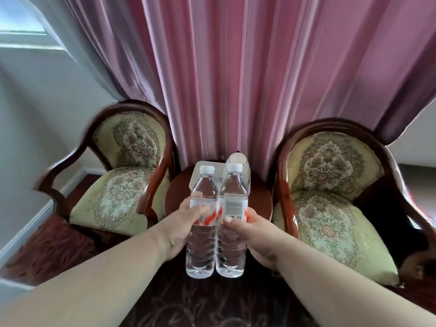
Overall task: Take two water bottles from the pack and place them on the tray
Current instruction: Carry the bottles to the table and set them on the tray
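Observation:
I hold two clear water bottles with white caps upright and side by side in the air in front of me. My left hand grips the left bottle at its red and white label. My right hand grips the right bottle at its label too. Behind the bottles, on a small round dark-wood table, lies a white tray, mostly hidden by the bottles. A white rounded object, perhaps a kettle, stands on the tray's right part. No pack is in view.
Two wooden armchairs with green floral upholstery flank the table, one at the left and one at the right. A pink curtain hangs behind. Dark patterned carpet lies below my arms.

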`<control>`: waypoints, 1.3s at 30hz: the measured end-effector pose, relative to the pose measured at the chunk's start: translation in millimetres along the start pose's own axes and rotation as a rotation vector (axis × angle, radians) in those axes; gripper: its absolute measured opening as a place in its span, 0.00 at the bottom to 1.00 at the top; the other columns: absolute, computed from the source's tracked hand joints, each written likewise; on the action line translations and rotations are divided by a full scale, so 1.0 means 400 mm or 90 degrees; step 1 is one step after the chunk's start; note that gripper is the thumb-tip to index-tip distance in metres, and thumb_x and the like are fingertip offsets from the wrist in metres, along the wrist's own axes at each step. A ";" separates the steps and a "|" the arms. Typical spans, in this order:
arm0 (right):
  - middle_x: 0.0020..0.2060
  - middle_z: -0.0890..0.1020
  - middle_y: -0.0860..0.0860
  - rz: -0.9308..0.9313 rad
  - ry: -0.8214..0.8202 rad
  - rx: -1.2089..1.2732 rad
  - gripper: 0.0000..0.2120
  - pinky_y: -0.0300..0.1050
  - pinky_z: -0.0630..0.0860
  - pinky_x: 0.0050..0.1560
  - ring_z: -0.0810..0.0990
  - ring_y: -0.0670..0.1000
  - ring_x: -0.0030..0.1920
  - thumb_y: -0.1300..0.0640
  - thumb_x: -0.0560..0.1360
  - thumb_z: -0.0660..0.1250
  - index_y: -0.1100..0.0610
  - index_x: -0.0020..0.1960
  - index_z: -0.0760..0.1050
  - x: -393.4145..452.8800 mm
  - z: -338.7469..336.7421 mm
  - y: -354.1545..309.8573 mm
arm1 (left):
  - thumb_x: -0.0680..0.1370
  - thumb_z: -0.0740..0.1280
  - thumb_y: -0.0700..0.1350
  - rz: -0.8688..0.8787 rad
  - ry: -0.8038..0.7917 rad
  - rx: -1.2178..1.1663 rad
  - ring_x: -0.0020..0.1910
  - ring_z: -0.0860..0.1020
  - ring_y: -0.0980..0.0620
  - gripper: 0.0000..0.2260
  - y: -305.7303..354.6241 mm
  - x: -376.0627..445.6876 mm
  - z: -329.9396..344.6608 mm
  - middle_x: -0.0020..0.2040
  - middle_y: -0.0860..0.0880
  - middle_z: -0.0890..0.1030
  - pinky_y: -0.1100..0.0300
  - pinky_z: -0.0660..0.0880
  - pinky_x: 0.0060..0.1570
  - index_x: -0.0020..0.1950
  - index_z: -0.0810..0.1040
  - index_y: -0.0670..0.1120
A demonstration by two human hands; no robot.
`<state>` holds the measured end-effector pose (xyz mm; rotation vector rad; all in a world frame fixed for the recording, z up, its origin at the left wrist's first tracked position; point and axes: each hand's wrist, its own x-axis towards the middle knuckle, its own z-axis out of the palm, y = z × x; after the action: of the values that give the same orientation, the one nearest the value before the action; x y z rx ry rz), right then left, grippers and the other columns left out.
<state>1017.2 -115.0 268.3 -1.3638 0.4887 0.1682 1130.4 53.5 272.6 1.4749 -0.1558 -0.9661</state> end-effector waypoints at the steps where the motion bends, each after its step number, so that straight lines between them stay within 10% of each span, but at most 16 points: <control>1: 0.53 0.88 0.49 0.006 -0.003 0.000 0.16 0.51 0.79 0.56 0.85 0.51 0.55 0.52 0.77 0.72 0.49 0.64 0.74 0.046 -0.002 -0.015 | 0.75 0.74 0.51 -0.007 0.001 -0.007 0.63 0.82 0.41 0.33 0.011 0.040 -0.021 0.65 0.40 0.83 0.41 0.72 0.69 0.78 0.67 0.52; 11: 0.58 0.85 0.53 -0.028 0.119 -0.033 0.29 0.52 0.80 0.62 0.84 0.52 0.59 0.65 0.73 0.76 0.43 0.65 0.68 0.572 0.018 -0.157 | 0.74 0.73 0.49 0.033 -0.083 0.097 0.53 0.87 0.47 0.27 0.182 0.565 -0.305 0.52 0.48 0.88 0.50 0.84 0.50 0.71 0.72 0.55; 14: 0.61 0.84 0.55 -0.013 0.130 -0.013 0.30 0.56 0.76 0.66 0.83 0.54 0.62 0.63 0.73 0.76 0.42 0.66 0.67 0.731 0.004 -0.184 | 0.70 0.76 0.49 0.038 -0.124 0.119 0.59 0.84 0.38 0.34 0.230 0.722 -0.378 0.59 0.37 0.85 0.39 0.79 0.60 0.74 0.69 0.50; 19: 0.61 0.80 0.47 0.009 0.154 -0.108 0.32 0.47 0.74 0.68 0.78 0.46 0.63 0.56 0.78 0.71 0.51 0.76 0.59 0.989 -0.086 -0.185 | 0.65 0.80 0.52 0.033 -0.133 0.231 0.61 0.83 0.48 0.44 0.269 1.004 -0.448 0.63 0.46 0.84 0.43 0.78 0.63 0.77 0.65 0.52; 22: 0.55 0.81 0.41 -0.002 0.129 -0.219 0.30 0.32 0.78 0.55 0.81 0.35 0.54 0.56 0.74 0.76 0.48 0.70 0.65 1.131 -0.177 -0.183 | 0.67 0.80 0.51 0.057 -0.177 0.323 0.61 0.83 0.47 0.35 0.230 1.189 -0.474 0.61 0.46 0.85 0.42 0.77 0.64 0.72 0.73 0.50; 27: 0.43 0.85 0.48 -0.033 0.077 -0.385 0.19 0.52 0.82 0.55 0.84 0.47 0.48 0.68 0.66 0.76 0.52 0.51 0.79 1.350 -0.283 -0.129 | 0.63 0.82 0.51 0.063 -0.116 0.333 0.58 0.84 0.54 0.34 0.101 1.409 -0.503 0.56 0.54 0.87 0.49 0.79 0.61 0.66 0.73 0.60; 30: 0.50 0.86 0.59 -0.046 0.125 -0.436 0.20 0.57 0.80 0.59 0.85 0.57 0.53 0.67 0.66 0.76 0.57 0.56 0.79 1.416 -0.295 -0.085 | 0.64 0.82 0.46 0.075 -0.084 0.323 0.58 0.85 0.49 0.31 0.041 1.469 -0.514 0.56 0.48 0.87 0.46 0.80 0.60 0.65 0.75 0.55; 33: 0.54 0.84 0.54 -0.044 0.164 -0.509 0.27 0.41 0.80 0.50 0.84 0.51 0.52 0.60 0.66 0.79 0.54 0.63 0.76 1.463 -0.300 -0.032 | 0.64 0.83 0.47 0.083 -0.072 0.349 0.61 0.83 0.45 0.37 -0.007 1.514 -0.530 0.60 0.45 0.84 0.42 0.78 0.62 0.71 0.72 0.48; 39: 0.55 0.79 0.48 0.007 0.186 -0.455 0.39 0.40 0.77 0.53 0.80 0.48 0.55 0.56 0.67 0.81 0.57 0.71 0.65 1.513 -0.274 0.028 | 0.63 0.83 0.51 0.071 -0.016 0.404 0.60 0.82 0.52 0.40 -0.051 1.546 -0.584 0.60 0.52 0.84 0.49 0.79 0.62 0.72 0.70 0.53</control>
<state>1524.4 -317.1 -14.7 -2.1027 0.7189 0.1584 1661.0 -150.5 -65.8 2.0038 -0.6004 -0.8836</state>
